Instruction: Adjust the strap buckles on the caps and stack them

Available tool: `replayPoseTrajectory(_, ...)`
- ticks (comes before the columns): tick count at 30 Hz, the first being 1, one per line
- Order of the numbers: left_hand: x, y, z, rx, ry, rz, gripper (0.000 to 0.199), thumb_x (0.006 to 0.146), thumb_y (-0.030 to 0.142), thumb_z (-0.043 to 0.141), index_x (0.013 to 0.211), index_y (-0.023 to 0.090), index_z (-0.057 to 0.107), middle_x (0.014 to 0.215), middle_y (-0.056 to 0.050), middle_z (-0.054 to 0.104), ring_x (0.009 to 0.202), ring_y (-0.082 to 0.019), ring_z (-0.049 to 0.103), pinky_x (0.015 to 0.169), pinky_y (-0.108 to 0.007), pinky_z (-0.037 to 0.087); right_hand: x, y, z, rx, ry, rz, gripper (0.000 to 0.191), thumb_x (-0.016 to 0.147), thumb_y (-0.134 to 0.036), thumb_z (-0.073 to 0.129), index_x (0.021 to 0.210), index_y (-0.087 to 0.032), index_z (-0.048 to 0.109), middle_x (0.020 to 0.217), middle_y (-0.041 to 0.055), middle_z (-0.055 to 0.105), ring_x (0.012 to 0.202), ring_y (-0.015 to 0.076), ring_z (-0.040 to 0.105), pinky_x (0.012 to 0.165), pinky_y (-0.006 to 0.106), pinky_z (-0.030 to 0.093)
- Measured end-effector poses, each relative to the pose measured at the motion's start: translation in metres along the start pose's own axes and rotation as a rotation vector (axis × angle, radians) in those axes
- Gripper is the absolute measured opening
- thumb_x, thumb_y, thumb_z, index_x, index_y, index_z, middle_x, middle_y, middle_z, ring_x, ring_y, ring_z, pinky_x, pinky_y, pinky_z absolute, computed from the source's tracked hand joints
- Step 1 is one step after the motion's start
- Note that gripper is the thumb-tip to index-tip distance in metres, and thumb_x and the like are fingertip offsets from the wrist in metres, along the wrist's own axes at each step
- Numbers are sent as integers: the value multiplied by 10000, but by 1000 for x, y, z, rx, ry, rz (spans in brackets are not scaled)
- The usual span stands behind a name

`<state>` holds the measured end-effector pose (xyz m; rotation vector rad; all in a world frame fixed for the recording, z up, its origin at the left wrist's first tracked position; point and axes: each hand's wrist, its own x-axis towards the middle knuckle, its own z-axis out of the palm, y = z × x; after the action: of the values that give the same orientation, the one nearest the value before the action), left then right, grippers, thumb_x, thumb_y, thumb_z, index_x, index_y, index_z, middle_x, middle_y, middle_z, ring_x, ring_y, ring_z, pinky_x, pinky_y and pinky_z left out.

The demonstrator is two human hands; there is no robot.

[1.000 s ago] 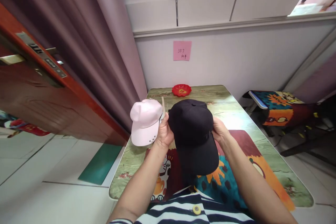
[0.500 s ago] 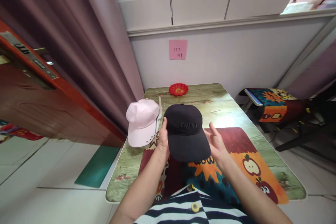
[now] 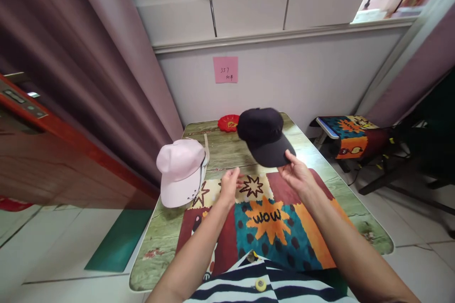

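My right hand (image 3: 295,173) grips a black baseball cap (image 3: 263,137) by the edge of its brim, thumb on top and fingers underneath. The cap is held up over the far half of the table, crown toward the wall and tilted. My left hand (image 3: 232,183) is off the cap, above the patterned mat (image 3: 268,227), with loosely bent fingers and nothing in them. To its left a pale pink cap (image 3: 181,165) sits on the table, its brim toward me and a row of small rings along the brim edge.
A red scalloped dish (image 3: 226,123) stands at the table's far edge, partly behind the black cap. A pink paper note (image 3: 225,70) sticks to the wall. The wood-patterned table (image 3: 151,246) has a curtain (image 3: 117,57) and an orange-brown door (image 3: 71,151) on its left.
My left hand has let go of the black cap and drawn back. My right hand has carried the cap away from me toward the wall, now holding it by the brim. The view has shifted right.
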<state>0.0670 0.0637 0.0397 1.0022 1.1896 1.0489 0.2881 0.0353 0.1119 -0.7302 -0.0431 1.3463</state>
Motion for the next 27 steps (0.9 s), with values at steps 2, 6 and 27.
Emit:
replayPoseTrajectory(2,-9,-21,-7,119,-2,31,382,772,524,723,874,165,637,713,-19,653,547,-115,544,508,-232,427,30,-20,-3,-12,12,-110,160,946,-145,631,1086,-207,678,985,1,796,902,115,756,902,237,620)
replayPoseTrajectory(6,-27,-42,-19,282,-92,168,211,783,376,696,844,174,691,671,1,619,584,-125,535,558,-240,424,76,-39,-36,-75,173,-205,77,971,-204,607,1005,-235,668,1008,-12,776,931,110,736,916,267,609)
replayPoseTrajectory(27,-33,-38,-23,537,-125,365,181,865,320,579,858,199,713,861,-48,706,716,-167,606,669,-274,471,100,-30,-152,-234,685,-398,295,663,24,637,746,-201,466,689,-83,564,589,73,559,577,175,530)
